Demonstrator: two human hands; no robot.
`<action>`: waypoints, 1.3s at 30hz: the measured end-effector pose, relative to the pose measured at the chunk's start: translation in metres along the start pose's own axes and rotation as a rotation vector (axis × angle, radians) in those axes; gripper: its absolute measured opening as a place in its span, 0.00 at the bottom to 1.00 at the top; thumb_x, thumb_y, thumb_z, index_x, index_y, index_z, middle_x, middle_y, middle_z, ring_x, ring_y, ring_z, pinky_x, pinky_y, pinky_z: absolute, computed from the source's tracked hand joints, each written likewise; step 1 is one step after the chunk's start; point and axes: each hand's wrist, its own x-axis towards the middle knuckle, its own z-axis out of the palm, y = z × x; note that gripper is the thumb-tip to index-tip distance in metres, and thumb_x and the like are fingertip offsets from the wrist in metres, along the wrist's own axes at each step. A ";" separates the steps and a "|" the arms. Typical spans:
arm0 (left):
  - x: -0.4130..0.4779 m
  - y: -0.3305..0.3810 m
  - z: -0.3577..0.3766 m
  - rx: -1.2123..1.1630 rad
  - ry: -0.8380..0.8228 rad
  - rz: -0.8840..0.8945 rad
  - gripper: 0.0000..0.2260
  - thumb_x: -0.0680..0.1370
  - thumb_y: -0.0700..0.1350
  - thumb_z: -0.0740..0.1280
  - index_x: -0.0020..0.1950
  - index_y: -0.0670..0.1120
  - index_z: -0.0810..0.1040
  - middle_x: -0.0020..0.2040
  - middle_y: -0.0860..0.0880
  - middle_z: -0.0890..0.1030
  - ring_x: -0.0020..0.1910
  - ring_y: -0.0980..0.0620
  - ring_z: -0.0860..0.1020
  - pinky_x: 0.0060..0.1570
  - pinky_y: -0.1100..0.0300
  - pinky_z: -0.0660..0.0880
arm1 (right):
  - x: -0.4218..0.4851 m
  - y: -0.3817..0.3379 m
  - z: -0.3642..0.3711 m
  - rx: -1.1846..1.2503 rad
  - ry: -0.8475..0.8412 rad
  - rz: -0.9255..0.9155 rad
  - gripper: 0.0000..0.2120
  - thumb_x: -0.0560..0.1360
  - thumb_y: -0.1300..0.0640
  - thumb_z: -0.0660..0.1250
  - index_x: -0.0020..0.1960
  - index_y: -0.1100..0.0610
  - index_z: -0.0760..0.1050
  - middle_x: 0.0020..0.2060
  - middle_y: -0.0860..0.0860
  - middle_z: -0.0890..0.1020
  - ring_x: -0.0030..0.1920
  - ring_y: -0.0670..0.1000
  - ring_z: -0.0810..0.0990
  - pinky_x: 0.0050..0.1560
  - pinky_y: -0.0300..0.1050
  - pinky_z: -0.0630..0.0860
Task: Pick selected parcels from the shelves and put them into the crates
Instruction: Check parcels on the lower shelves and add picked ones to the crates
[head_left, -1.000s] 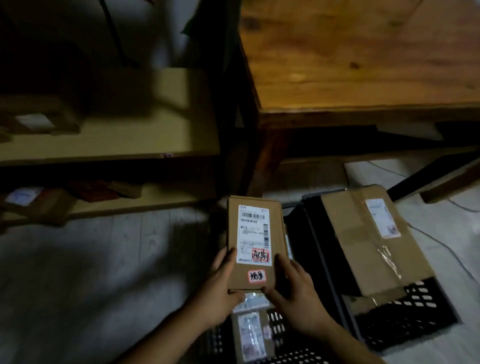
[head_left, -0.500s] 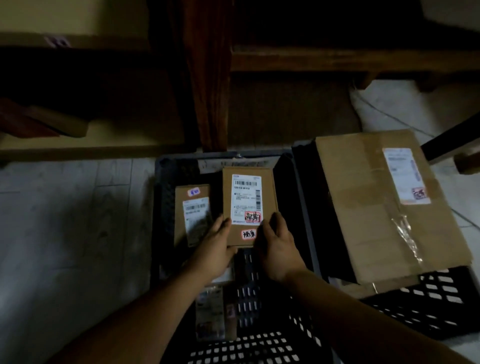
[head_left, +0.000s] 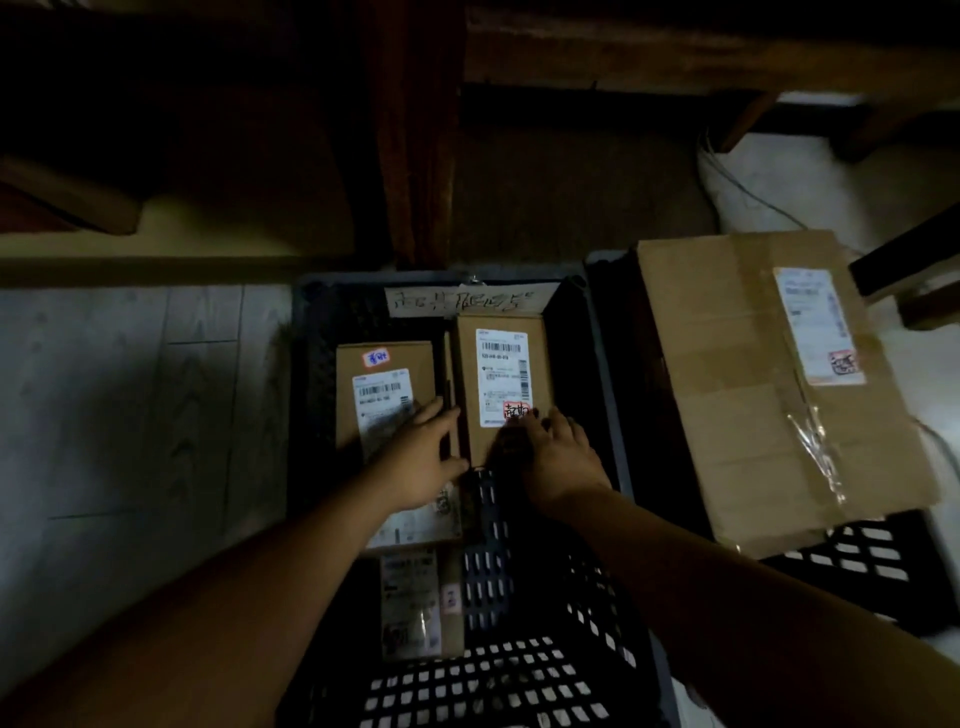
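Note:
A small brown parcel (head_left: 497, 382) with a white label and a red sticker lies at the far end of the black crate (head_left: 607, 374). My right hand (head_left: 560, 460) grips its near end, fingers curled over the sticker. My left hand (head_left: 422, 460) lies with straight fingers along the parcel's left edge, partly over a second labelled parcel (head_left: 382, 387) beside it. Another parcel (head_left: 418, 597) lies nearer to me in the crate, below my left wrist.
A large taped cardboard box (head_left: 769, 405) sits on a second black crate (head_left: 857, 566) to the right. A handwritten paper tag (head_left: 467, 300) hangs on the crate's far wall. A wooden table leg (head_left: 415, 156) and a low shelf (head_left: 156, 244) stand behind.
The parcel has gone from in front of the shelves down into the crate and now lies beside the other parcel. The view has tilted downwards. My left hand has loosened its hold.

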 end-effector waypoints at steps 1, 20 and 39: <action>-0.008 0.002 -0.015 0.002 0.005 -0.008 0.32 0.77 0.49 0.66 0.77 0.47 0.55 0.78 0.49 0.50 0.77 0.50 0.50 0.72 0.60 0.49 | -0.009 -0.007 -0.010 0.003 -0.008 0.007 0.33 0.79 0.53 0.60 0.79 0.49 0.47 0.78 0.55 0.48 0.77 0.59 0.47 0.75 0.56 0.52; -0.264 -0.120 -0.424 0.075 0.360 -0.070 0.34 0.76 0.55 0.67 0.77 0.52 0.54 0.79 0.49 0.48 0.77 0.48 0.46 0.74 0.55 0.48 | -0.177 -0.360 -0.189 0.100 0.177 -0.221 0.27 0.79 0.46 0.62 0.75 0.52 0.61 0.72 0.57 0.65 0.70 0.61 0.65 0.68 0.48 0.64; -0.142 -0.207 -0.655 -0.191 0.636 -0.233 0.37 0.72 0.54 0.69 0.75 0.63 0.52 0.74 0.46 0.60 0.69 0.39 0.65 0.65 0.41 0.69 | -0.008 -0.612 -0.292 0.309 0.242 -0.448 0.36 0.79 0.48 0.63 0.79 0.51 0.47 0.76 0.58 0.58 0.74 0.59 0.60 0.70 0.46 0.62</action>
